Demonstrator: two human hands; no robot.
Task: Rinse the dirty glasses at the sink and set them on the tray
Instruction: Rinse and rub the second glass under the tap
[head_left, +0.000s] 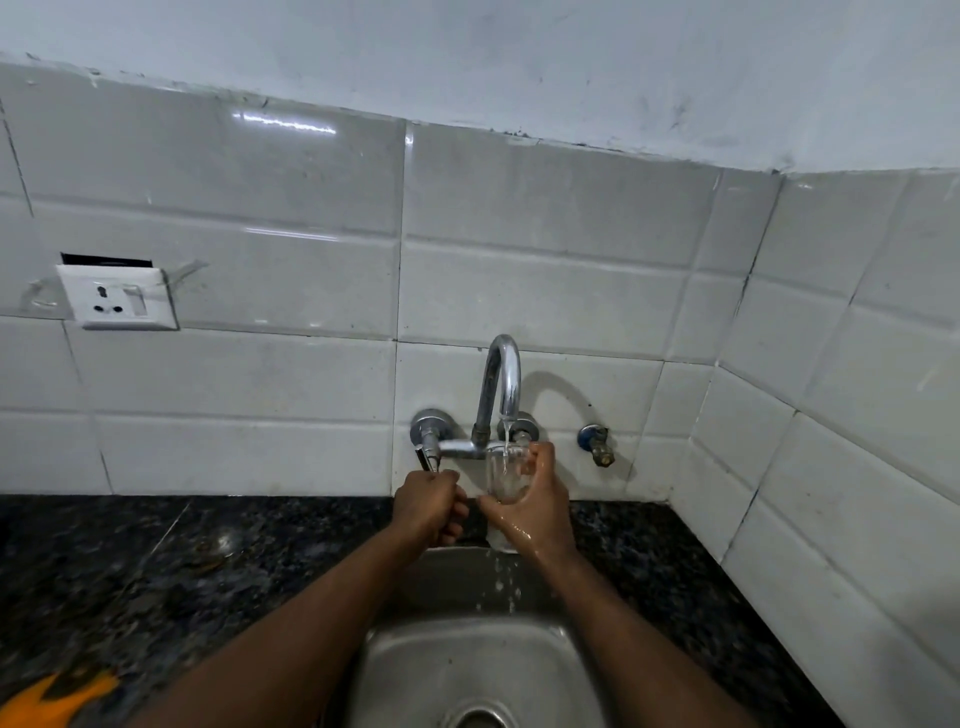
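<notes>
Now right hand (537, 512) round glass (505, 478), left hand (427, 509) round lever (428, 456)

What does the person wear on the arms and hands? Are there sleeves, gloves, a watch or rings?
Nothing worn shows. Both forearms are bare down to the picture's edge, with no sleeve in view. The left hand and the right hand have no gloves, watch or rings that I can see. The right hand looks wet and shiny.

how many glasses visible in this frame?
1. A clear glass in the right hand, under the running tap above the sink. No tray in view; others may sit out of frame.
</notes>
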